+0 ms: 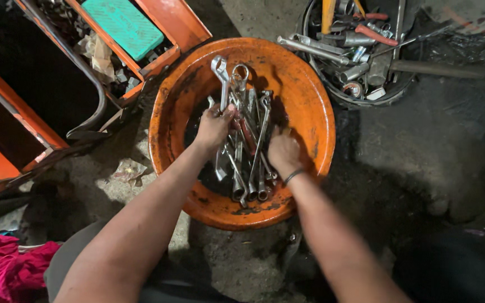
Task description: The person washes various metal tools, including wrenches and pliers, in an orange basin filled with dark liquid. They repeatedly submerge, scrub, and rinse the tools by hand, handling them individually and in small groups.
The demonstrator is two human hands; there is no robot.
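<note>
An orange round basin (304, 95) sits on the dirty floor and holds a pile of several metal wrenches (254, 151) in dark liquid. My left hand (213, 127) reaches into the basin and grips a wrench near the pile's left side. Over on the pile's right side, my right hand (283, 151) has its fingers curled down among the wrenches; a dark band circles its wrist. What the right fingers hold is hidden.
An orange metal toolbox (158, 22) with a green case (122, 25) stands open at the upper left. A dark round tub (360, 50) of sockets, wrenches and a hammer is at the upper right. A pink cloth (7, 269) lies at the lower left.
</note>
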